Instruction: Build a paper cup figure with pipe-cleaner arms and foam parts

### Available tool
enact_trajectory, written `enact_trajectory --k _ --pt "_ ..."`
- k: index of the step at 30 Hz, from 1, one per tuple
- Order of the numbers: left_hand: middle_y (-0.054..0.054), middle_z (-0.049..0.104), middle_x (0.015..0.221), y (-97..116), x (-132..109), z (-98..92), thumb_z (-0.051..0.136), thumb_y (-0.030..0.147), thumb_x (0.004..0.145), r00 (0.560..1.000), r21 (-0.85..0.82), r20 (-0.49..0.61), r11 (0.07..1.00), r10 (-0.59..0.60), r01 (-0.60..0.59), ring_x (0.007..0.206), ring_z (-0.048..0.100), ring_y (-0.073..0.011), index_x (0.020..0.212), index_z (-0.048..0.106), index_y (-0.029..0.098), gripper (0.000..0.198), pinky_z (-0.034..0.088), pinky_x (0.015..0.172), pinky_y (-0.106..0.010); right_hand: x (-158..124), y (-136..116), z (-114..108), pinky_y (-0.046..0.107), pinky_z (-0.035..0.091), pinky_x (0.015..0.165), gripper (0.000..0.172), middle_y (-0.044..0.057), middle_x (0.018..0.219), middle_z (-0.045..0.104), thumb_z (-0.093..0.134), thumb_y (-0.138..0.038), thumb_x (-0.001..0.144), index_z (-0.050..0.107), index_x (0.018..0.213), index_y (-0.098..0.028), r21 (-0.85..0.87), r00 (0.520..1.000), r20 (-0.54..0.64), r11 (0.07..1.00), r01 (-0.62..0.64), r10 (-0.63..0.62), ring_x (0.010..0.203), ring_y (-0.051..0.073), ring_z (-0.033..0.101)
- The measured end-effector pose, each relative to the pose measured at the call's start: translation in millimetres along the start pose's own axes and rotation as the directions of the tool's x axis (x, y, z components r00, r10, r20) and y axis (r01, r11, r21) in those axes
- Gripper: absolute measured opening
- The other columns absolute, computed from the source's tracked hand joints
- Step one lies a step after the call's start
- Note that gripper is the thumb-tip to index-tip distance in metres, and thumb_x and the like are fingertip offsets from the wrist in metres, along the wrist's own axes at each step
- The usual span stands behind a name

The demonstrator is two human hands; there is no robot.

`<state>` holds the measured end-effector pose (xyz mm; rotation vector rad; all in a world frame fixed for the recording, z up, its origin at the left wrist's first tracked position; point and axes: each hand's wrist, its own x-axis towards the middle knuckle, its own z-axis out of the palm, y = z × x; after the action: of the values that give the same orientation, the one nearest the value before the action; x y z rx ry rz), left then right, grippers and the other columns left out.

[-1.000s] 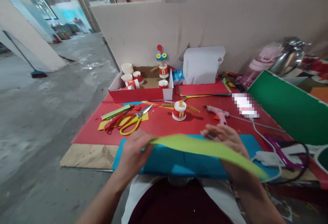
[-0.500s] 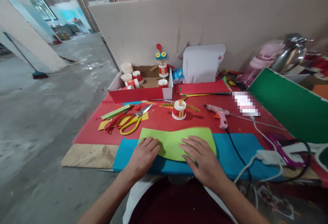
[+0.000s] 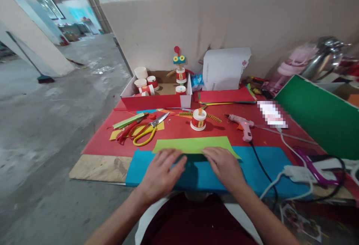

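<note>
Concrete floor [image 3: 95, 99]: fills the left side of the frame.
Desk [image 3: 98, 168]: red-covered, with a blue panel [image 3: 266, 166] along its near edge.
Green sheet [image 3: 193, 145]: lower centre, overlapping the blue panel.
Left hand [image 3: 164, 170]: fingertips on the sheet's near edge, thumb spread; grip cannot be told.
Right hand [image 3: 224, 164]: fingers together on the same edge, apart from the left; pinch or press unclear.
Cup figure [image 3: 198, 121]: centre, beyond the sheet.
Step (judged): folding or aligning the sheet.
Next move (judged): calls for level, even pressure from both hands.
</note>
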<state>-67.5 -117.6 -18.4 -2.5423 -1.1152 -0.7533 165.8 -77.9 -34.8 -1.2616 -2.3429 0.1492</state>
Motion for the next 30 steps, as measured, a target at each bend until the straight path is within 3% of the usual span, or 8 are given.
enact_trajectory --k 6,12,14,17,19,22,24,30 --pt "-0.013 0.053 0.137 32 19 28.7 0.035 0.046 0.097 0.915 -0.279 0.355 0.956 0.189 -0.09 0.132 0.042 -0.0228 0.136 0.044 0.012 0.053 0.034 0.108 -0.038 16 12 2 0.035 0.056 0.081 0.029 0.008 0.096 0.075 0.043 -0.025 0.094 0.071 0.096 -0.018 0.157 0.981 -0.032 0.97 -0.184 0.191 0.089 0.022 0.07" --pt "-0.025 0.045 0.141 29 4 22.6 0.046 0.068 0.083 0.807 0.066 0.542 0.969 -0.234 0.237 0.134 0.04 -0.0357 0.135 0.047 0.003 0.084 0.036 0.106 -0.047 14 16 4 0.036 0.056 0.082 0.032 0.009 0.097 0.075 0.043 -0.035 0.092 0.071 0.093 -0.019 0.255 0.959 -0.055 0.933 -0.255 0.278 0.09 0.024 0.07" --pt "-0.028 0.064 0.116 20 -13 -9.4 0.057 0.058 0.082 0.692 0.261 0.531 0.871 -0.489 0.416 0.113 0.059 -0.0397 0.114 0.064 0.003 0.064 0.048 0.091 -0.049 13 18 2 0.035 0.056 0.08 0.031 0.007 0.096 0.076 0.044 -0.036 0.091 0.072 0.092 -0.021 0.281 0.954 -0.06 0.922 -0.266 0.293 0.089 0.023 0.071" --pt "-0.018 0.065 0.059 1 -33 -62.3 0.05 0.045 0.089 0.379 0.52 0.52 0.636 -0.765 0.57 0.059 0.068 -0.0353 0.066 0.069 0.008 0.047 0.051 0.056 -0.044 13 19 0 0.035 0.056 0.078 0.031 0.006 0.094 0.076 0.045 -0.038 0.09 0.072 0.091 -0.023 0.325 0.952 -0.07 0.909 -0.262 0.299 0.087 0.024 0.071" --pt "-0.016 0.064 0.057 -8 -36 -80.7 0.044 0.037 0.092 0.434 0.529 0.511 0.669 -0.742 0.521 0.053 0.066 -0.0335 0.068 0.069 0.009 0.044 0.05 0.051 -0.043 13 19 -1 0.035 0.056 0.077 0.03 0.007 0.093 0.076 0.046 -0.038 0.089 0.072 0.091 -0.023 0.343 0.949 -0.083 0.903 -0.26 0.305 0.086 0.024 0.071" --pt "-0.018 0.072 0.095 -4 -22 -65.5 0.035 0.026 0.096 0.737 0.278 0.505 0.893 -0.449 0.353 0.087 0.069 -0.0311 0.108 0.068 0.01 0.038 0.053 0.075 -0.046 13 18 0 0.036 0.056 0.077 0.031 0.008 0.093 0.076 0.046 -0.038 0.089 0.072 0.09 -0.022 0.351 0.942 -0.113 0.9 -0.26 0.316 0.086 0.025 0.07" --pt "-0.015 0.059 0.131 8 -6 -34.1 0.033 0.031 0.098 0.854 0.072 0.468 0.973 -0.228 0.22 0.125 0.052 -0.0288 0.13 0.054 0.013 0.043 0.043 0.101 -0.046 12 17 1 0.036 0.056 0.077 0.032 0.009 0.094 0.075 0.046 -0.039 0.089 0.072 0.09 -0.021 0.36 0.939 -0.122 0.896 -0.261 0.322 0.086 0.025 0.071" --pt "-0.014 0.027 0.155 26 41 49.9 0.019 0.066 0.092 0.846 -0.181 0.532 0.98 0.029 0.08 0.145 0.017 -0.0262 0.148 0.024 0.008 0.081 0.016 0.117 -0.044 8 16 1 0.035 0.056 0.074 0.033 0.009 0.091 0.076 0.045 -0.042 0.089 0.071 0.088 -0.02 0.388 0.921 -0.111 0.87 -0.306 0.374 0.083 0.025 0.071"
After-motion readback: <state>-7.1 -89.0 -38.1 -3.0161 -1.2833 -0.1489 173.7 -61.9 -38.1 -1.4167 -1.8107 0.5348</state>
